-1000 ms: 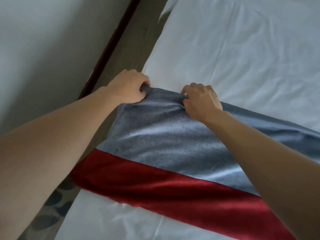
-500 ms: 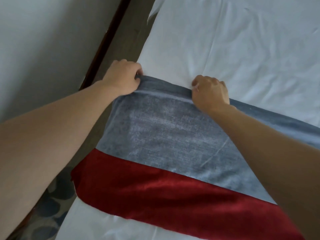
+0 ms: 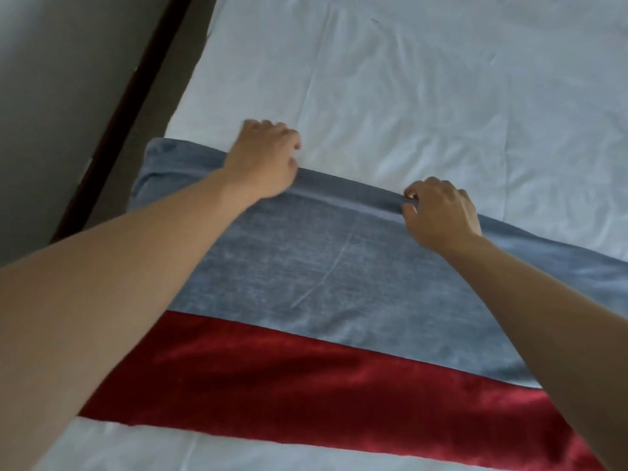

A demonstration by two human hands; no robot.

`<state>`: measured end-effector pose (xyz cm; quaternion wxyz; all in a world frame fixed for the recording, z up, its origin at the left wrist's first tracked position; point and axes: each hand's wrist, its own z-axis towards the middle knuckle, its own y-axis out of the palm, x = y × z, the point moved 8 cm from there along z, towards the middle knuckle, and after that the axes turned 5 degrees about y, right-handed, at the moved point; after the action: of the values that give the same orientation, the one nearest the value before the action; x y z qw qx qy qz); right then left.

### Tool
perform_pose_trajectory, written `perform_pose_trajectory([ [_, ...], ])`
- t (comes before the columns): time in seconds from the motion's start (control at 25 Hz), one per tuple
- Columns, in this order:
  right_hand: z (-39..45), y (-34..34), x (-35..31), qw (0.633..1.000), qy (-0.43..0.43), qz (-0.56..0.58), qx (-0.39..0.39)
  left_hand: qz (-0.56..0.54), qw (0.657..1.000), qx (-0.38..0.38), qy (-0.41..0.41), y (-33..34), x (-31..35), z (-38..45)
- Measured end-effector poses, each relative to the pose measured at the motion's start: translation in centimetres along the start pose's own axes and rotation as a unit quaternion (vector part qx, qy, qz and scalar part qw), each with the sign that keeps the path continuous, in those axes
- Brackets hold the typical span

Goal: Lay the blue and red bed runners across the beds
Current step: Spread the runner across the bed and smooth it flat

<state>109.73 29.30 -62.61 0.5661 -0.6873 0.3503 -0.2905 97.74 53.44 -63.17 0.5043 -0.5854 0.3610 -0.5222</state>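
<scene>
I see the grey-blue plush runner band [image 3: 339, 266] lying across the white-sheeted bed [image 3: 407, 96], its shiny red band [image 3: 306, 385] at 6 o'clock. My left hand [image 3: 265, 158] rests on the far edge, grip unclear; my right hand [image 3: 441, 212], at 3 o'clock, pinches that edge.

Both your bare arms reach forward. Your left hand [image 3: 263, 161] lies knuckles-up, fingers loosely bent, blurred. Your right hand [image 3: 441, 214] has its fingers curled, thumb and forefinger pinched together.
</scene>
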Motion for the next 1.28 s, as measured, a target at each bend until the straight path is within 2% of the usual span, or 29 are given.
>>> perform_pose_trajectory([
  [0.12,-1.2,0.5,8.1,1.0,0.021,-0.019,0.001,-0.003,0.998,-0.043,0.038,3.5,9.6,2.2],
  [0.24,-1.4,0.8,16.2,0.999,0.035,-0.013,0.016,0.002,0.999,-0.029,0.013,6.2,15.9,4.2],
  [0.32,-1.8,1.0,21.8,0.999,0.042,-0.023,0.01,-0.013,0.998,-0.055,-0.008,8.0,20.0,5.7],
  [0.48,-3.9,2.3,31.6,0.999,-0.016,-0.037,-0.01,-0.038,0.994,-0.102,0.021,11.1,29.1,9.3],
  [0.56,-3.6,2.6,34.7,0.999,-0.015,-0.024,0.024,-0.012,0.997,-0.075,0.007,11.3,30.7,10.8],
  [0.68,-2.0,3.1,35.8,0.998,-0.012,0.019,0.066,0.031,0.997,-0.035,-0.061,10.7,30.6,11.7],
  [0.72,-1.8,3.2,35.8,0.997,-0.014,0.033,0.071,0.028,0.997,-0.038,-0.06,11.0,31.5,11.9],
  [0.84,-3.2,3.3,39.3,0.992,-0.001,0.086,0.088,0.0,0.999,-0.045,0.03,12.5,40.0,14.3],
  [0.92,-4.7,3.2,45.0,0.992,0.032,0.074,0.095,-0.032,0.995,-0.074,0.059,14.2,46.6,16.6],
  [1.08,-7.9,3.5,59.1,0.993,0.107,0.02,0.05,-0.052,0.988,-0.134,0.06,18.6,57.2,20.8],
  [1.16,-8.9,3.8,63.8,0.992,0.118,0.006,0.038,-0.081,0.981,-0.17,0.045,20.7,61.2,22.0],
  [1.28,-9.1,3.6,67.8,0.991,0.115,0.007,0.06,-0.103,0.972,-0.21,0.022,22.5,65.3,23.3],
])
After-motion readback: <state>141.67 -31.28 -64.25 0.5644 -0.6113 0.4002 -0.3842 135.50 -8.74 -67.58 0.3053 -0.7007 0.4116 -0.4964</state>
